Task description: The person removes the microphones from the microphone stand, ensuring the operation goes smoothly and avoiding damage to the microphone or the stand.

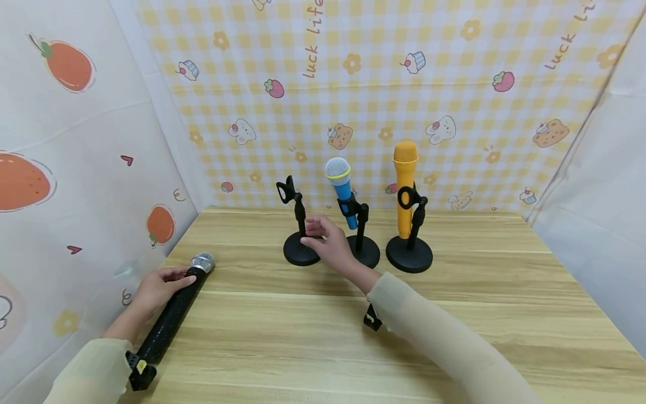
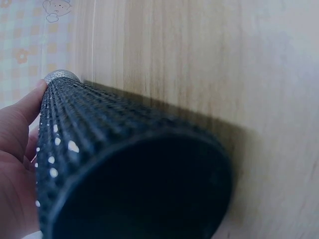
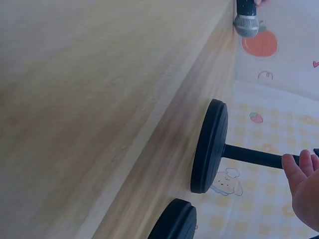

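My left hand (image 1: 157,289) grips a black microphone (image 1: 174,314) near its silver mesh head, thumb along one side. In the left wrist view its studded body (image 2: 94,119) lies close over the wood, its dark round end facing the camera. My right hand (image 1: 330,241) is at the leftmost black microphone stand (image 1: 301,256), fingertips right beside its post, thumb and fingers spread apart. The clip (image 1: 286,191) on top of that stand holds nothing. In the right wrist view the fingers (image 3: 294,172) overlap the post.
Right of this stand, a blue microphone (image 1: 343,191) sits tilted in a second stand (image 1: 370,251), partly behind my right hand. A yellow microphone (image 1: 405,196) stands upright by a third stand (image 1: 409,261). Patterned cloth (image 1: 303,112) backs the wooden table (image 1: 282,342); another cloth (image 1: 101,140) borders the left.
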`<action>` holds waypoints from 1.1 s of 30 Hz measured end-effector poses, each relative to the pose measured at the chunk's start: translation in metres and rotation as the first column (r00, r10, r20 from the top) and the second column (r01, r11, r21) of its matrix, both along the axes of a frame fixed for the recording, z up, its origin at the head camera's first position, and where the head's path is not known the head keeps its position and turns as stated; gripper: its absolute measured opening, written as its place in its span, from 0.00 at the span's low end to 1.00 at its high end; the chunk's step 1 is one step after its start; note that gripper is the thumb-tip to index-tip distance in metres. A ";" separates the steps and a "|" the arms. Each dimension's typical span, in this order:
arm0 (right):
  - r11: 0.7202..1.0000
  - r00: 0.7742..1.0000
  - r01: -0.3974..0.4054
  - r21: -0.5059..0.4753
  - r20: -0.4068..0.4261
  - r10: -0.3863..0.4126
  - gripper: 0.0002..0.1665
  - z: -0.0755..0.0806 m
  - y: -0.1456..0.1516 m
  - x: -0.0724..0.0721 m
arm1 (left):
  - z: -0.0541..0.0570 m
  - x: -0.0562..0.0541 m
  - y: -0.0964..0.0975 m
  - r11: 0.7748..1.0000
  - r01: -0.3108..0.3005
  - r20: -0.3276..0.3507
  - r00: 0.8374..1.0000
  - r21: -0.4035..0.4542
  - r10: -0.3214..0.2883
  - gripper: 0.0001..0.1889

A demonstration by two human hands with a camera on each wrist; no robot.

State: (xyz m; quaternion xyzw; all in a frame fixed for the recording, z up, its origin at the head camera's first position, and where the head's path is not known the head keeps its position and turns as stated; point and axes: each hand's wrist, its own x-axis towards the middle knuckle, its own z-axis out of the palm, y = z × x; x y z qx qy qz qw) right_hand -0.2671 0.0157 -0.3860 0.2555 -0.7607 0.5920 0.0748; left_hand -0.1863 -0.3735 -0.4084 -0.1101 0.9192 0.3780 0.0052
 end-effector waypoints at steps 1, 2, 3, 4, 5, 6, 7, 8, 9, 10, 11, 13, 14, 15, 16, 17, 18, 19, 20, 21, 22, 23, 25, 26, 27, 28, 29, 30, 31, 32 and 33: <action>1.000 1.000 -0.006 0.001 0.000 0.006 0.25 0.000 0.001 0.002 | 0.000 0.000 0.000 1.000 0.000 0.000 1.000 0.000 0.000 0.35; 1.000 1.000 -0.014 -0.002 0.001 0.014 0.25 0.000 0.002 0.004 | 0.000 0.000 -0.001 1.000 0.000 -0.002 1.000 0.001 0.000 0.35; 1.000 1.000 -0.018 -0.003 0.002 0.018 0.25 0.001 0.004 0.006 | 0.000 0.000 -0.001 1.000 0.001 -0.006 1.000 -0.001 -0.001 0.35; 1.000 1.000 -0.020 -0.003 0.004 0.020 0.25 0.000 0.005 0.007 | -0.001 0.000 -0.001 1.000 0.002 -0.009 1.000 -0.004 -0.002 0.35; 1.000 1.000 -0.023 -0.004 0.002 0.023 0.25 0.001 0.007 0.009 | -0.001 0.000 -0.001 1.000 0.004 -0.014 1.000 -0.007 -0.004 0.34; 1.000 1.000 -0.025 -0.003 -0.001 0.025 0.25 0.001 0.009 0.010 | -0.001 0.000 -0.002 1.000 0.011 -0.022 1.000 -0.011 -0.011 0.34; 1.000 1.000 -0.025 -0.001 -0.003 0.025 0.25 0.001 0.011 0.011 | -0.001 0.000 -0.002 1.000 0.016 -0.028 0.999 -0.017 -0.016 0.33; 1.000 1.000 -0.028 -0.004 -0.005 0.028 0.25 0.001 0.012 0.013 | -0.001 0.000 -0.002 0.999 0.021 -0.035 0.999 -0.024 -0.022 0.32; 1.000 1.000 -0.030 -0.004 -0.007 0.030 0.25 0.001 0.014 0.015 | -0.001 0.000 -0.002 0.999 0.026 -0.042 0.999 -0.032 -0.028 0.32; 0.999 0.999 -0.034 -0.007 -0.009 0.034 0.25 0.001 0.017 0.016 | -0.001 0.001 -0.003 0.999 0.031 -0.046 0.998 -0.036 -0.033 0.32; 0.999 0.999 -0.036 -0.007 -0.011 0.036 0.24 0.001 0.019 0.017 | -0.001 0.001 -0.003 0.999 0.035 -0.050 0.998 -0.041 -0.037 0.32; 0.999 0.999 -0.040 -0.008 -0.018 0.040 0.24 0.000 0.024 0.020 | -0.001 0.002 -0.002 0.998 0.037 -0.051 0.998 -0.042 -0.040 0.32; 0.999 0.999 -0.041 -0.007 -0.020 0.041 0.23 0.000 0.027 0.021 | -0.001 0.002 -0.002 0.999 0.037 -0.050 0.998 -0.039 -0.039 0.32; 0.999 0.999 -0.040 -0.006 -0.025 0.040 0.23 0.000 0.029 0.022 | -0.001 0.002 -0.002 0.999 0.036 -0.048 0.998 -0.036 -0.038 0.32; 0.999 0.999 -0.039 -0.008 -0.031 0.039 0.23 -0.001 0.032 0.022 | -0.001 0.002 -0.002 0.999 0.036 -0.046 0.998 -0.031 -0.038 0.32; 0.999 0.999 -0.036 -0.010 -0.035 0.036 0.23 -0.001 0.035 0.023 | -0.001 0.002 -0.002 0.999 0.036 -0.045 0.998 -0.028 -0.037 0.33; 0.999 0.999 -0.033 -0.014 -0.040 0.033 0.23 -0.001 0.037 0.023 | -0.001 0.002 -0.001 0.999 0.036 -0.044 0.998 -0.024 -0.037 0.33; 0.999 0.999 -0.030 -0.020 -0.043 0.029 0.23 -0.001 0.040 0.024 | -0.001 0.002 -0.001 0.999 0.037 -0.044 0.998 -0.022 -0.038 0.33; 0.999 0.999 -0.024 -0.025 -0.047 0.023 0.23 -0.001 0.042 0.024 | -0.001 0.002 -0.001 0.999 0.036 -0.044 0.998 -0.023 -0.037 0.33; 0.999 0.999 -0.019 -0.032 -0.049 0.017 0.23 -0.001 0.045 0.025 | -0.001 0.002 -0.001 0.999 0.035 -0.044 0.998 -0.023 -0.036 0.32; 0.999 0.999 -0.014 -0.039 -0.049 0.013 0.23 0.000 0.047 0.025 | -0.001 0.002 -0.001 0.999 0.034 -0.044 0.998 -0.022 -0.035 0.32; 0.999 0.999 -0.010 -0.044 -0.052 0.007 0.23 0.000 0.049 0.026 | -0.001 0.002 -0.001 0.999 0.032 -0.043 0.999 -0.021 -0.033 0.32; 0.999 0.998 0.000 -0.053 -0.057 -0.003 0.23 0.001 0.054 0.027 | -0.001 0.002 -0.001 0.999 0.027 -0.038 0.999 -0.021 -0.028 0.33; 0.998 0.998 0.005 -0.056 -0.062 -0.009 0.23 0.001 0.056 0.027 | -0.001 0.002 -0.001 0.999 0.026 -0.035 0.999 -0.019 -0.026 0.33; 0.998 0.997 0.006 -0.064 -0.072 -0.010 0.23 0.001 0.059 0.027 | -0.001 0.002 -0.001 1.000 0.024 -0.032 0.999 -0.018 -0.025 0.33; 0.998 0.997 0.007 -0.069 -0.079 -0.013 0.23 0.001 0.061 0.027 | -0.001 0.002 -0.001 1.000 0.024 -0.031 0.999 -0.017 -0.024 0.33; 0.997 0.997 0.011 -0.071 -0.081 -0.017 0.23 0.001 0.064 0.027 | -0.001 0.002 -0.001 1.000 0.023 -0.030 0.999 -0.020 -0.024 0.33; 0.997 0.997 0.016 -0.071 -0.078 -0.021 0.23 0.006 0.066 0.031 | 0.000 0.003 -0.001 0.999 0.024 -0.031 0.999 -0.023 -0.025 0.33; 0.997 0.997 0.018 -0.070 -0.072 -0.023 0.22 0.010 0.069 0.034 | 0.000 0.003 0.000 0.999 0.026 -0.033 0.999 -0.021 -0.027 0.33; 0.998 0.997 0.025 -0.066 -0.066 -0.029 0.22 0.015 0.071 0.037 | 0.000 0.003 0.000 0.999 0.027 -0.036 0.999 -0.025 -0.028 0.32; 0.997 0.998 0.027 -0.067 -0.055 -0.030 0.22 0.020 0.074 0.040 | 0.000 0.003 0.000 0.999 0.027 -0.039 0.999 -0.028 -0.028 0.32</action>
